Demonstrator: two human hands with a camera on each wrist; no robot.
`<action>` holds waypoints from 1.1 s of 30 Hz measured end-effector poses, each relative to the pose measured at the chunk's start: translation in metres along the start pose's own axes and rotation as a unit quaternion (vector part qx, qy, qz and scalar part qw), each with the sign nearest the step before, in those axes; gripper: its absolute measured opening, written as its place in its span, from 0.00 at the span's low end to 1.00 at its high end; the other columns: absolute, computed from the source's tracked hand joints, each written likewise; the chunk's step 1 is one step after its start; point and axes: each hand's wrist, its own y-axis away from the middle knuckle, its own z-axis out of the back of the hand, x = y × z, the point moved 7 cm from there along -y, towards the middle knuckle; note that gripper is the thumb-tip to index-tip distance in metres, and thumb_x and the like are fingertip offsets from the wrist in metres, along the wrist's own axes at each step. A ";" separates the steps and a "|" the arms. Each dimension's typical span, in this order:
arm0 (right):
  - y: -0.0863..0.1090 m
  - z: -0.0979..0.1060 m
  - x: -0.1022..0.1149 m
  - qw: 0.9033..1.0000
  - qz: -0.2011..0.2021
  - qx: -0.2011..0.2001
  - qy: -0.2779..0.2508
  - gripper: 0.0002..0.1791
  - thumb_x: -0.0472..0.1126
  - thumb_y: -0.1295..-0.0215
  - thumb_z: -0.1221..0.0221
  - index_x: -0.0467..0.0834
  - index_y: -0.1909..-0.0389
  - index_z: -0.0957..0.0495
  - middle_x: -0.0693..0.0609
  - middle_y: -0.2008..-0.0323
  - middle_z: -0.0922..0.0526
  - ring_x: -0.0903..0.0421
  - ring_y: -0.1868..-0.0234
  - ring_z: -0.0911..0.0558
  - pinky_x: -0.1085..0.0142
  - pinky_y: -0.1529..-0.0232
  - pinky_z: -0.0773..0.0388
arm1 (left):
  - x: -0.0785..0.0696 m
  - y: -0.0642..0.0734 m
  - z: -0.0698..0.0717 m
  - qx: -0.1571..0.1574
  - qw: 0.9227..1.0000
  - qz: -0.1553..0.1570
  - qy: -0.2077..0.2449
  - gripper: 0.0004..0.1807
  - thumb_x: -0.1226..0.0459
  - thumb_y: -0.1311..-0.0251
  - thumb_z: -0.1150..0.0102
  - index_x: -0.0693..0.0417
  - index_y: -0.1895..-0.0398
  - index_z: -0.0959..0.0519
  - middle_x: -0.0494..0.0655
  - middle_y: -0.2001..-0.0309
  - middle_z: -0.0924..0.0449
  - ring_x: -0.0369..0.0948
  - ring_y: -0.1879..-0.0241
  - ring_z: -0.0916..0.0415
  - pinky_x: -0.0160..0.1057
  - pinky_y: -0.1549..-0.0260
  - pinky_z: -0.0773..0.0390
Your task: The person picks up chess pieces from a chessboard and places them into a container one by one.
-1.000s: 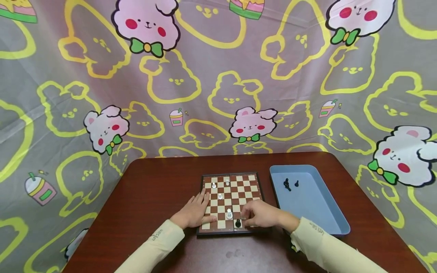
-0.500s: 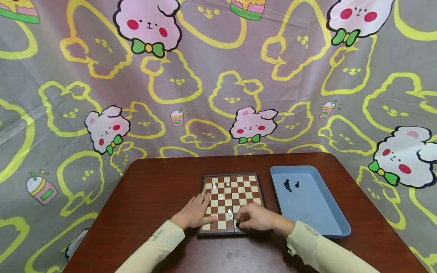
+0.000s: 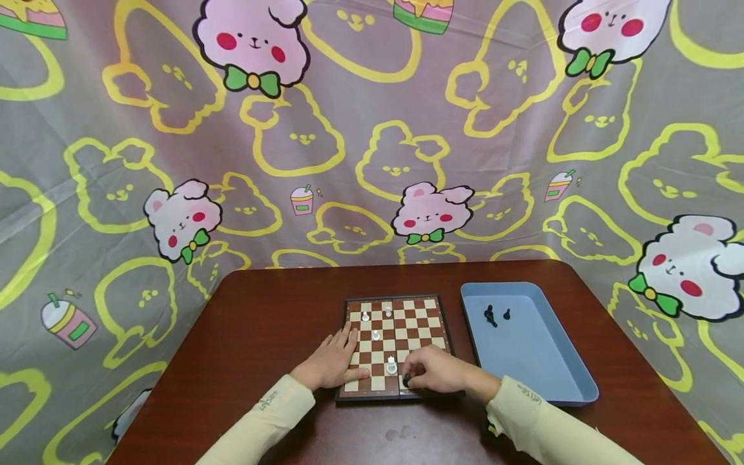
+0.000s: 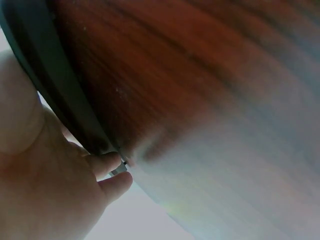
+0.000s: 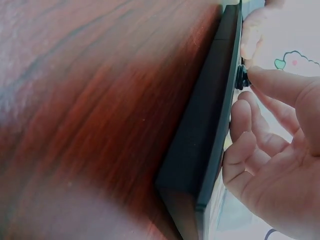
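A brown and cream chessboard (image 3: 414,323) lies on the table in the head view. My left hand (image 3: 331,363) rests along its left edge with fingers spread and fairly straight. Close to the front edge, my right hand (image 3: 438,369) pinches a black chess piece (image 3: 406,380) between thumb and fingers. That piece (image 5: 242,78) stands at the board surface in the right wrist view, its top hidden by the fingers. A larger clear chess piece (image 3: 392,366) stands just left of it. Farther back are smaller clear pieces (image 3: 376,335) on the left half.
A blue tray (image 3: 535,352) sits right of the board, beside my right forearm. Several black chess pieces (image 3: 491,316) lie near its far left corner. The reddish-brown table (image 3: 273,303) meets patterned cloth (image 3: 360,148) behind and at both sides.
My right hand has moved left, from beside the black chess piece onto it, and now pinches it. My left hand and the clear pieces stay where they were.
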 end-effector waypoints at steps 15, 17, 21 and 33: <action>0.005 0.031 -0.002 0.999 -0.023 -0.031 0.006 0.04 0.35 0.40 0.36 0.49 0.67 0.18 0.62 0.69 0.21 0.65 0.68 0.24 0.68 0.68 0.25 | 0.001 -0.002 -0.003 0.004 1.000 -0.003 -0.001 0.54 0.32 0.40 0.59 0.66 0.27 0.53 0.65 0.27 0.62 0.54 0.29 0.55 0.55 0.36 0.47; 0.007 0.038 -0.002 0.999 -0.023 -0.039 0.018 0.05 0.35 0.41 0.36 0.49 0.67 0.18 0.62 0.69 0.21 0.65 0.68 0.24 0.68 0.69 0.25 | 0.002 -0.002 -0.004 0.005 1.000 -0.003 -0.002 0.54 0.32 0.41 0.60 0.66 0.27 0.53 0.65 0.27 0.62 0.54 0.29 0.56 0.56 0.36 0.48; 0.011 0.053 -0.005 0.997 -0.028 -0.056 0.036 0.05 0.36 0.41 0.36 0.50 0.66 0.18 0.64 0.68 0.21 0.65 0.67 0.24 0.67 0.68 0.26 | 0.001 -0.002 -0.004 0.004 1.000 -0.002 0.001 0.54 0.32 0.41 0.59 0.66 0.27 0.53 0.65 0.27 0.62 0.54 0.29 0.56 0.55 0.36 0.48; 0.028 0.106 -0.027 0.993 -0.079 -0.089 0.019 0.05 0.38 0.37 0.39 0.46 0.62 0.20 0.57 0.67 0.21 0.60 0.74 0.26 0.64 0.73 0.27 | 0.001 -0.002 -0.003 0.007 1.000 0.007 0.004 0.54 0.32 0.41 0.59 0.66 0.27 0.53 0.64 0.27 0.62 0.53 0.29 0.55 0.54 0.36 0.47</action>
